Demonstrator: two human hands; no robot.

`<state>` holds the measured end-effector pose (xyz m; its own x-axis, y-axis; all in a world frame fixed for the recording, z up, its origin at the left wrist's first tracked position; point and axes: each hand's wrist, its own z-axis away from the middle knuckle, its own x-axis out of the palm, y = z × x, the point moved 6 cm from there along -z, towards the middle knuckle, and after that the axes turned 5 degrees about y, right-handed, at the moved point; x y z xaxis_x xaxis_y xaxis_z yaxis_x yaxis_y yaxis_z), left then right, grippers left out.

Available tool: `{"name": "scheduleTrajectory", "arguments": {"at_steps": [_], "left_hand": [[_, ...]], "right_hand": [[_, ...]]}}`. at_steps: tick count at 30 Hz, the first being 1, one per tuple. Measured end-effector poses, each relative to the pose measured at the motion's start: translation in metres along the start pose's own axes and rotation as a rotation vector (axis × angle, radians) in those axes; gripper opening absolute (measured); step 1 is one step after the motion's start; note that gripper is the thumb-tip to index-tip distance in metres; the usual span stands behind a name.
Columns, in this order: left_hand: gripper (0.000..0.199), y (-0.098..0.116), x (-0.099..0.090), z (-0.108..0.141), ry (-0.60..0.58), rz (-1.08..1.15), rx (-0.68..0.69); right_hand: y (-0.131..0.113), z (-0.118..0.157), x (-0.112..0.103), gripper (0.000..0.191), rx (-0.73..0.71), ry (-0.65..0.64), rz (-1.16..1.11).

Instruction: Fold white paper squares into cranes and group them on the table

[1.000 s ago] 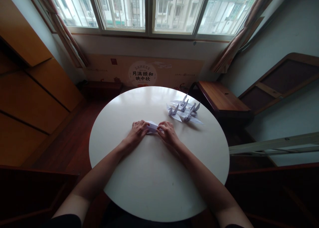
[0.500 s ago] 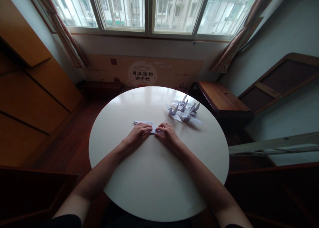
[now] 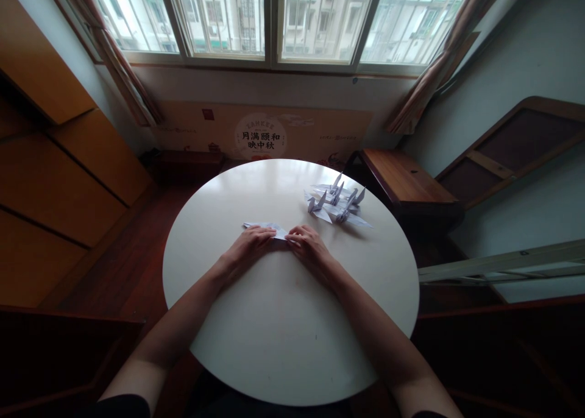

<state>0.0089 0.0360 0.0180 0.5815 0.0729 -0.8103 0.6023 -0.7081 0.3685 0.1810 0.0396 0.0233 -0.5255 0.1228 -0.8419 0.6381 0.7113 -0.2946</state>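
Note:
A folded piece of white paper (image 3: 280, 232) lies near the middle of the round white table (image 3: 269, 320), its pointed end sticking out to the left. My left hand (image 3: 253, 241) grips its near side, with the fingers pressed together on it. At the paper's right end my right hand (image 3: 307, 242) pinches the tip between thumb and fingers. Several folded paper cranes (image 3: 338, 203) stand grouped on the table, beyond my right hand and to its right.
A wooden side table (image 3: 409, 177) stands behind the round table on the right. Orange cabinets (image 3: 59, 180) line the left. A printed panel (image 3: 311, 131) leans under the barred window, and a pale rail (image 3: 503, 264) runs along the right.
My hands have moved slightly apart, and more of the paper between them shows. The paper's right part looks narrower. The cranes have stayed in place.

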Motion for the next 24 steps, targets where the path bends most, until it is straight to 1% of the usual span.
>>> {"name": "scheduleTrajectory", "arguments": {"at_steps": [1,4,5,6,7,10,12,14,16,18,19,21,22,24], "left_hand": [[0.028,0.001,-0.002,0.0,-0.008,0.001,-0.003],[0.058,0.005,-0.006,0.001,-0.031,-0.004,-0.012],[0.062,0.006,-0.007,0.001,-0.03,-0.012,-0.019],[0.061,0.006,-0.008,0.001,-0.021,-0.024,-0.024],[0.056,0.006,-0.008,0.0,-0.005,-0.037,-0.024],[0.036,0.008,-0.012,-0.002,0.074,-0.051,0.004],[0.027,0.01,-0.015,-0.003,0.127,-0.028,0.022],[0.026,0.012,-0.02,-0.002,0.182,0.025,0.005],[0.028,0.011,-0.025,-0.001,0.259,0.108,-0.067],[0.032,0.005,-0.026,0.001,0.313,0.201,-0.193],[0.035,0.001,-0.024,0.002,0.312,0.242,-0.259],[0.041,-0.004,-0.016,0.002,0.262,0.285,-0.343],[0.041,-0.005,-0.013,0.002,0.233,0.278,-0.347],[0.038,-0.004,-0.009,0.0,0.192,0.197,-0.279]], "right_hand": [[0.001,0.0,0.0,0.018,0.014,0.014,0.0],[0.006,-0.001,-0.003,0.019,0.085,0.09,-0.018],[0.008,-0.001,-0.004,0.02,0.109,0.125,-0.031],[0.009,-0.001,-0.006,0.021,0.127,0.16,-0.047],[0.009,-0.001,-0.008,0.023,0.139,0.193,-0.063],[0.008,-0.001,-0.014,0.026,0.16,0.277,-0.13],[0.005,-0.001,-0.018,0.027,0.161,0.324,-0.186],[0.001,-0.001,-0.022,0.028,0.141,0.365,-0.224],[-0.003,0.0,-0.027,0.029,0.111,0.399,-0.236],[-0.006,-0.001,-0.028,0.029,0.093,0.402,-0.23],[-0.006,-0.001,-0.027,0.029,0.094,0.386,-0.221],[-0.004,-0.003,-0.02,0.028,0.118,0.318,-0.182],[-0.002,-0.003,-0.016,0.026,0.139,0.275,-0.15],[0.003,-0.003,-0.006,0.023,0.182,0.188,-0.076]]}}
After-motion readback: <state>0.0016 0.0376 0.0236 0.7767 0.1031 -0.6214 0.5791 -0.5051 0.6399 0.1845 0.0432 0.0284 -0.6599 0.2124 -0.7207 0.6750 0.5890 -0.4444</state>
